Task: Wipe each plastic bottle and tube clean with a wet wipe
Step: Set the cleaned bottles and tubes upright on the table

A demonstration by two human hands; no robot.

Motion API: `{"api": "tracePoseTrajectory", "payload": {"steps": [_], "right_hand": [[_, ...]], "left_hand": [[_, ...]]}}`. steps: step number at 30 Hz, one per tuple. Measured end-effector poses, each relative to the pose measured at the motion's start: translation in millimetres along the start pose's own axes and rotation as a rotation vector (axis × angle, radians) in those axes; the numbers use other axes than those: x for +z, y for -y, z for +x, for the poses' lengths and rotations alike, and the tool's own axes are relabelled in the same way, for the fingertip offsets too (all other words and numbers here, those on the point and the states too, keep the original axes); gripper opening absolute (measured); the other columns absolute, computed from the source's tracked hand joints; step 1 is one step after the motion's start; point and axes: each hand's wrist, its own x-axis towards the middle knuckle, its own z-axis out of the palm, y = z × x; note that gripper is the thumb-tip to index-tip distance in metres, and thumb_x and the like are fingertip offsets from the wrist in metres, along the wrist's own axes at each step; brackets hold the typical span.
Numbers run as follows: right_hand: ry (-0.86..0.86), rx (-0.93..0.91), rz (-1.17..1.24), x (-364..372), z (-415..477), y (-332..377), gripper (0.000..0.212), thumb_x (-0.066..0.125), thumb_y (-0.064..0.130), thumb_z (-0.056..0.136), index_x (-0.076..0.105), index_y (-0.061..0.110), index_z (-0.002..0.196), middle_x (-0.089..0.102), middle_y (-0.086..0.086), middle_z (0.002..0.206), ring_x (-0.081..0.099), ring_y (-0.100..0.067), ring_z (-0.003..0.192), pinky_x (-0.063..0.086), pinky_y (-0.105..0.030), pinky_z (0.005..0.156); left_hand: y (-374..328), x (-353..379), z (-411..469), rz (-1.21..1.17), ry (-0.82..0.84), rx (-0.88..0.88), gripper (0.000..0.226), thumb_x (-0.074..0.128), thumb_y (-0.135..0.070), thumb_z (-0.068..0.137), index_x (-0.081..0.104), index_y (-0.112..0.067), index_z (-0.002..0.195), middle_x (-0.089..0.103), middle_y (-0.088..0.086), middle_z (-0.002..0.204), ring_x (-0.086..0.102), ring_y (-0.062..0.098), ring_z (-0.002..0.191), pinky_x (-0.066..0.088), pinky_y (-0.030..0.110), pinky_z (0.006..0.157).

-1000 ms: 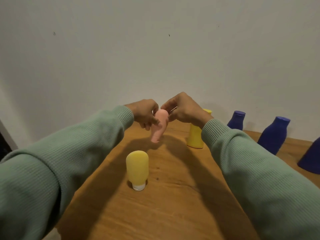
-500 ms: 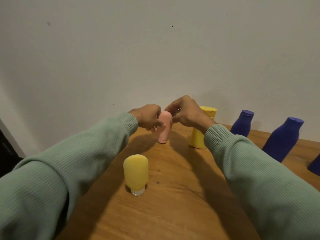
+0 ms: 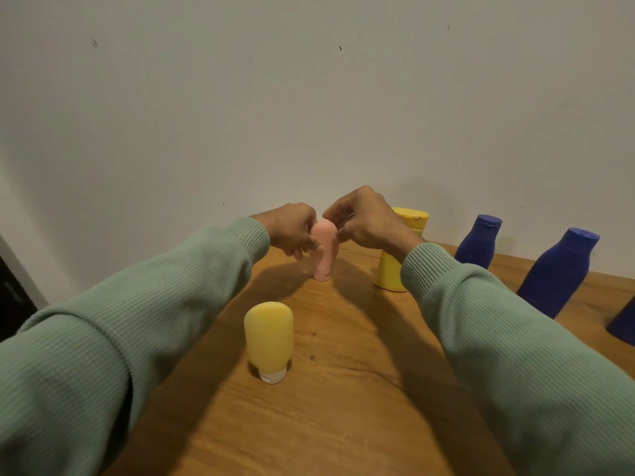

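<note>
I've got the pink tube (image 3: pixel 324 252) standing cap-down on the table (image 3: pixel 343 424) near the wall, left hand (image 3: pixel 293 231) pinching its side and right hand (image 3: pixel 369 223) pinching its rounded top, steadying it upright I reckon, though I can't spot any wipe.

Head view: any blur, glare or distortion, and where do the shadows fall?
Head view: fairly sharp, no glare, dim warm light; left sleeve and right sleeve cast dark shadows across the wooden table, meeting near the pink tube; wide-angle distortion tilts the large blue bottle outward.
</note>
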Motion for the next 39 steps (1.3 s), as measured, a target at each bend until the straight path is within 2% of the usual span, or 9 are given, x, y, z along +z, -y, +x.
{"api": "tracePoseTrajectory", "payload": {"steps": [5, 10, 19, 23, 27, 29, 33, 39], "right_hand": [[0.008, 0.000, -0.015, 0.4, -2.1, 2.8, 0.035, 0.075, -0.004, 0.071, 0.070, 0.006, 0.104, 0.070, -0.007, 0.099, 0.065, -0.018, 0.085, 0.058, -0.033, 0.074], [0.002, -0.013, -0.004, -7.3, -8.1, 13.1, 0.042, 0.075, -0.005, 0.070, 0.066, 0.006, 0.110, 0.067, -0.008, 0.107, 0.063, -0.018, 0.093, 0.055, -0.027, 0.076], [-0.047, -0.096, 0.069, -26.3, -35.3, 45.1, 0.038, 0.077, -0.002, 0.069, 0.068, 0.008, 0.105, 0.068, -0.007, 0.101, 0.065, -0.015, 0.090, 0.057, -0.030, 0.079], [0.044, -0.132, 0.059, -27.7, -54.1, 51.7, 0.036, 0.081, 0.006, 0.067, 0.071, 0.013, 0.101, 0.071, -0.001, 0.092, 0.066, -0.007, 0.083, 0.057, -0.028, 0.077], [0.219, -0.121, 0.064, -27.1, -79.2, 55.9, 0.038, 0.082, 0.012, 0.066, 0.071, 0.013, 0.102, 0.072, 0.000, 0.091, 0.067, -0.010, 0.085, 0.054, -0.024, 0.075], [0.325, -0.091, 0.086, -26.9, -89.2, 57.8, 0.040, 0.083, 0.012, 0.066, 0.069, 0.012, 0.104, 0.072, -0.001, 0.092, 0.068, -0.011, 0.085, 0.055, -0.025, 0.077], [0.452, -0.054, 0.100, -21.9, -103.7, 62.0, 0.044, 0.083, 0.015, 0.066, 0.068, 0.011, 0.107, 0.073, -0.002, 0.094, 0.069, -0.013, 0.087, 0.056, -0.027, 0.078], [0.406, -0.063, 0.136, -3.3, -117.5, 69.9, 0.035, 0.083, 0.017, 0.066, 0.072, 0.007, 0.097, 0.072, -0.007, 0.090, 0.069, -0.013, 0.076, 0.054, -0.020, 0.063]], "left_hand": [[-0.8, -1.2, -1.7, 0.009, -0.011, 0.000, 0.034, 0.065, -0.018, 0.090, 0.054, -0.005, 0.119, 0.067, 0.014, 0.106, 0.071, 0.025, 0.084, 0.060, 0.037, 0.077], [-2.4, -9.2, -9.0, 0.030, -0.031, -0.013, 0.031, 0.067, -0.018, 0.089, 0.055, -0.005, 0.114, 0.067, 0.013, 0.102, 0.069, 0.026, 0.084, 0.059, 0.035, 0.077], [-6.7, -52.9, -53.8, 0.089, -0.063, -0.034, 0.016, 0.072, -0.017, 0.086, 0.065, -0.006, 0.095, 0.071, 0.009, 0.088, 0.070, 0.018, 0.075, 0.060, 0.034, 0.076], [-11.9, -62.6, -84.5, 0.071, -0.034, -0.043, 0.009, 0.069, -0.005, 0.085, 0.066, -0.006, 0.094, 0.072, 0.013, 0.091, 0.071, 0.019, 0.076, 0.060, 0.034, 0.078], [-18.3, -57.2, -111.7, 0.053, 0.039, -0.056, 0.025, 0.063, 0.011, 0.082, 0.065, -0.004, 0.101, 0.072, 0.016, 0.099, 0.068, 0.018, 0.079, 0.059, 0.034, 0.082], [-22.5, -52.8, -121.0, 0.073, 0.083, -0.066, 0.031, 0.063, 0.013, 0.081, 0.063, -0.005, 0.106, 0.071, 0.014, 0.102, 0.068, 0.016, 0.080, 0.059, 0.030, 0.077], [-32.3, -47.4, -133.5, 0.115, 0.200, -0.115, 0.039, 0.067, 0.013, 0.079, 0.059, -0.008, 0.112, 0.069, 0.012, 0.105, 0.068, 0.019, 0.085, 0.057, 0.022, 0.065], [-32.9, -34.7, -148.4, 0.160, 0.283, -0.171, 0.042, 0.080, -0.007, 0.075, 0.059, -0.007, 0.111, 0.070, 0.013, 0.105, 0.070, 0.024, 0.093, 0.058, 0.028, 0.075]]}}
